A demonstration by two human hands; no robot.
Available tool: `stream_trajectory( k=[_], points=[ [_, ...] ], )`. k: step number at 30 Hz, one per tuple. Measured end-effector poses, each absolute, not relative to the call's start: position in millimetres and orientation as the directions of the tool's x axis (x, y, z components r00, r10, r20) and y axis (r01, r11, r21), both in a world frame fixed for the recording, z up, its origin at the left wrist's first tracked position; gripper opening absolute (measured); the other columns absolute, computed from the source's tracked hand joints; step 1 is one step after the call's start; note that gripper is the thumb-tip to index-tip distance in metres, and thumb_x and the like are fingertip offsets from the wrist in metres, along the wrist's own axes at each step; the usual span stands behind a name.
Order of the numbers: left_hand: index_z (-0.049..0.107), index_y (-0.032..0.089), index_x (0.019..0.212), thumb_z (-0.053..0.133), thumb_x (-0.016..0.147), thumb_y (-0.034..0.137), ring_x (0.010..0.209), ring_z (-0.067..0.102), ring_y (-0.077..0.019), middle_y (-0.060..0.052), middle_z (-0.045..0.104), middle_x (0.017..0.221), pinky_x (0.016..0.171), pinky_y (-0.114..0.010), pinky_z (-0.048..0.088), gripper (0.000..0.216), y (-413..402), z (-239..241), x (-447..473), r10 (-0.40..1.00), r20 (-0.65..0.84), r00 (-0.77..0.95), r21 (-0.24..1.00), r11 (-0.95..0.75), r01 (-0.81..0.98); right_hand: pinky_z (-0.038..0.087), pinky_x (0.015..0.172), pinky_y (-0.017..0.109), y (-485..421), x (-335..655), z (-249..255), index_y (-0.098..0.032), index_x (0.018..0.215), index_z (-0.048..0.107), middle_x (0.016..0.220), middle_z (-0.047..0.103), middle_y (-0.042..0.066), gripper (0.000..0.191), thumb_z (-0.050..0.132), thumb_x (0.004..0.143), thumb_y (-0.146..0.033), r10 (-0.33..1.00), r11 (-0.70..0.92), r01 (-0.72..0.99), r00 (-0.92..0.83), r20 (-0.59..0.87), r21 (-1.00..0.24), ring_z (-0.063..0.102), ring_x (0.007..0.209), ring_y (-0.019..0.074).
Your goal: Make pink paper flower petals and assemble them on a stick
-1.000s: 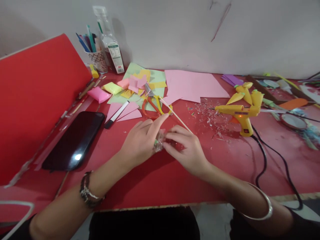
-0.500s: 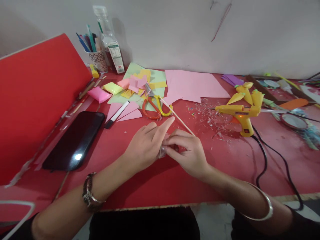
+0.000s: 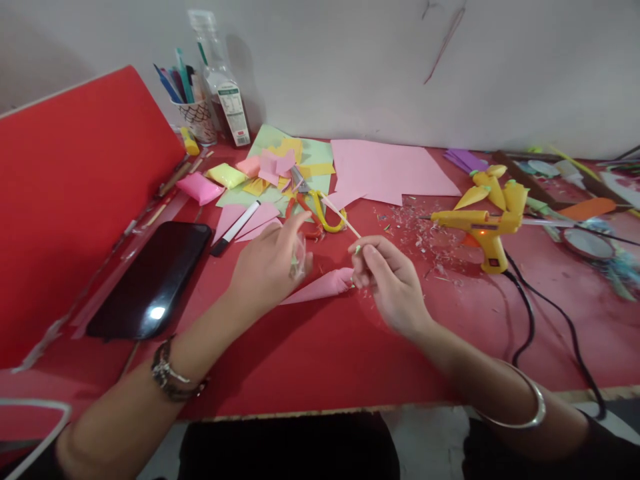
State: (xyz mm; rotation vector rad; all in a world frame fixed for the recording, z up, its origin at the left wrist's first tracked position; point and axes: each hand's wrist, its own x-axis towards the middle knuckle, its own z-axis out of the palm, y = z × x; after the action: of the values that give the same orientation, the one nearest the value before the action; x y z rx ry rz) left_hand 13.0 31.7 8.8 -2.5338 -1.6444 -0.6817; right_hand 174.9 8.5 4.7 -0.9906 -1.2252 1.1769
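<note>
My left hand (image 3: 267,263) is curled around a crumpled clear plastic packet (image 3: 299,259) with a hint of green inside, its index finger raised. To its right, my right hand (image 3: 393,280) pinches a small pale green piece of clay (image 3: 357,249) between thumb and fingers. Below and between them a rolled pink paper cone (image 3: 323,287) lies on the red tabletop, its gathered end near my right fingers and its other end hidden behind my left hand. A thin wooden stick (image 3: 345,219) runs from the scissors (image 3: 330,220) to behind my right hand.
A yellow hot glue gun (image 3: 467,220) with a lit light lies right, its black cord trailing to the front edge. A phone (image 3: 153,280) and marker (image 3: 237,227) lie left. Pink paper (image 3: 390,170), clay packets (image 3: 200,189), a glass bottle (image 3: 227,100) and pen cup (image 3: 197,120) stand behind.
My hands have drawn apart; the left moved left with the plastic packet. The right now shows a pale green clay piece, and the pink cone has come into view.
</note>
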Motion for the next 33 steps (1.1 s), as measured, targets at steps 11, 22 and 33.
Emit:
stream_trajectory(
  k=[11, 22, 33],
  points=[
    [0.046, 0.016, 0.110, 0.047, 0.073, 0.027, 0.082, 0.057, -0.0224, -0.007, 0.062, 0.082, 0.056, -0.027, 0.042, 0.039, 41.0, 1.7, 3.4, 0.928, 0.280, 0.245, 0.062, -0.272, 0.960, 0.037, 0.041, 0.018, 11.6, 176.3, 7.1, -0.017, 0.063, 0.054, 0.047, 0.046, -0.007, 0.008, 0.060, 0.065, -0.022, 0.997, 0.081, -0.048, 0.010, 0.080, -0.996, 0.040, 0.041, 0.0034],
    [0.049, 0.011, 0.108, 0.047, 0.075, 0.029, 0.089, 0.055, -0.0242, -0.011, 0.060, 0.096, 0.065, -0.029, 0.044, 0.037, 39.9, 0.7, 3.3, 0.932, 0.206, 0.298, -0.021, -0.300, 0.954, 0.038, 0.042, 0.018, 12.4, 177.0, 5.5, -0.018, 0.067, 0.057, 0.049, 0.048, -0.007, 0.007, 0.059, 0.066, -0.024, 0.996, 0.088, -0.056, 0.002, 0.089, -0.994, 0.041, 0.041, 0.0035],
    [0.048, 0.013, 0.107, 0.047, 0.075, 0.030, 0.089, 0.055, -0.0235, -0.010, 0.058, 0.098, 0.064, -0.028, 0.044, 0.036, 40.1, 1.9, 3.0, 0.935, 0.177, 0.308, -0.041, -0.306, 0.951, 0.036, 0.042, 0.017, 12.0, 178.8, 4.0, -0.017, 0.061, 0.048, 0.051, 0.046, -0.007, 0.020, 0.049, 0.075, -0.032, 0.995, 0.076, -0.085, -0.052, 0.080, -0.993, 0.040, 0.041, 0.0020]
  ],
)
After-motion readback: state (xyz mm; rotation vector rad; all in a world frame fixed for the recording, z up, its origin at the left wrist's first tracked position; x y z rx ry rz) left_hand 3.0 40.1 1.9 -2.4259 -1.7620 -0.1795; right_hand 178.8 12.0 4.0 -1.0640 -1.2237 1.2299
